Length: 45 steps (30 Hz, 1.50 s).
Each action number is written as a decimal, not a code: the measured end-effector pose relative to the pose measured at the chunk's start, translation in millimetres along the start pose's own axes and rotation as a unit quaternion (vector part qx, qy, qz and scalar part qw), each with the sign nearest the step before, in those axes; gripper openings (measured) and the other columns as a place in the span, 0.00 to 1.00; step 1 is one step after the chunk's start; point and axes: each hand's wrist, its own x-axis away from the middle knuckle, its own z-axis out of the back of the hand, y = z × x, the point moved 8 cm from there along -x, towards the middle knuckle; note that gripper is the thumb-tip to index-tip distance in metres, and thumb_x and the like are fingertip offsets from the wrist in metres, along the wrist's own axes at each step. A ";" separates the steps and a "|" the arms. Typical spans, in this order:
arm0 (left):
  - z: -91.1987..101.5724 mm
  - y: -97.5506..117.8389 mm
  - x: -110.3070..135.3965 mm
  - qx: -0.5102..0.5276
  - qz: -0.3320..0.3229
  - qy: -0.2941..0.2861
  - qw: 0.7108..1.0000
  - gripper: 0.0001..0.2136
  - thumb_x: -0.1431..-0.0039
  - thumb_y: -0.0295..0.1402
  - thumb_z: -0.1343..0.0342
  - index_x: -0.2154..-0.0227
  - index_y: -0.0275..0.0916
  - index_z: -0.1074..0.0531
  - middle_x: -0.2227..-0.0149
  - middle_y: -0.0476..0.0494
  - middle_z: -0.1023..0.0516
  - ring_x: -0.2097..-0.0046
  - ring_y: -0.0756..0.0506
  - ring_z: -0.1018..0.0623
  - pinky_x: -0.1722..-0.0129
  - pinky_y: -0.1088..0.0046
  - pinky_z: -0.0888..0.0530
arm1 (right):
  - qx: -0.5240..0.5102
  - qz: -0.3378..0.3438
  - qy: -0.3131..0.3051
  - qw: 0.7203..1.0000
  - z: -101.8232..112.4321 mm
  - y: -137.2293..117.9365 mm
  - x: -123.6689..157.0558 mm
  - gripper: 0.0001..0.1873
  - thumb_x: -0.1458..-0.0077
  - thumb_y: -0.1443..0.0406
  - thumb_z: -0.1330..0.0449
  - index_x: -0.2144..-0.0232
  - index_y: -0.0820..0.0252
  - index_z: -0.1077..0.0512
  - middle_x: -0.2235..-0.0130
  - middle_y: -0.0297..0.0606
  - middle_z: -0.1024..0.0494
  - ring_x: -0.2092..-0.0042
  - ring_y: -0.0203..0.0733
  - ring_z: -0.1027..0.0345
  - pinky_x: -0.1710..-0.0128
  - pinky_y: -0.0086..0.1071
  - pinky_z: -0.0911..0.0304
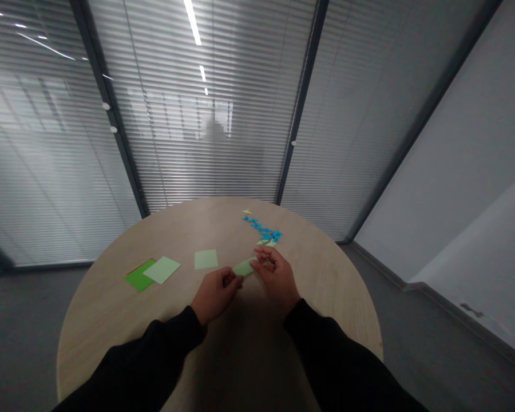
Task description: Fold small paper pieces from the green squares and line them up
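One pale green paper strip, held slantwise just above the middle of the table between both hands; whether it is creased cannot be told at this size. Left hand: narrow pinch, fingers closed on the strip's near end. Right hand: narrow pinch, fingers curled over the far end, partly hiding the paper.

Item in hand: this single strip, gripped at both ends.

Nearby, just past the right hand: pale green paper slips, touching a trail of small blue paper stars. One yellow paper star lies at the trail's far tip, near the table's edge.

To the left, well apart from the hands: one pale green paper square, one pale green paper sheet, partly overlapping one bright green paper sheet.

Surface: round wooden table, with a curved edge all around. Open room lies to the right of the hands and between them and the near edge. Black sleeves cover both forearms, which cross the near edge.
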 end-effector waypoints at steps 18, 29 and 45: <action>-3.1 -14.0 -4.6 0.313 0.046 -0.039 0.948 0.22 0.43 0.45 0.39 0.51 0.35 0.31 0.62 0.40 0.19 0.70 0.50 0.25 0.68 0.73 0.30 | 0.039 0.089 -0.052 0.994 -2.9 -21.3 2.7 0.06 0.46 0.60 0.35 0.69 0.55 0.23 0.65 0.36 0.28 0.64 0.40 0.33 0.63 0.34 0.34; 23.9 -2.3 -3.6 0.175 -0.022 0.059 0.983 0.18 0.38 0.40 0.48 0.50 0.37 0.27 0.76 0.49 0.26 0.72 0.47 0.25 0.68 0.71 0.31 | 0.089 0.056 -0.105 0.989 -7.1 -15.2 4.7 0.09 0.45 0.60 0.37 0.63 0.58 0.22 0.65 0.39 0.18 0.64 0.43 0.24 0.61 0.36 0.30; 15.2 -0.4 -2.3 0.190 -0.022 0.001 0.982 0.14 0.50 0.38 0.34 0.62 0.38 0.25 0.68 0.46 0.21 0.70 0.47 0.24 0.69 0.72 0.30 | -0.114 -0.063 -0.116 0.985 -9.9 14.7 0.4 0.13 0.53 0.59 0.30 0.67 0.58 0.26 0.66 0.37 0.19 0.63 0.41 0.24 0.59 0.35 0.30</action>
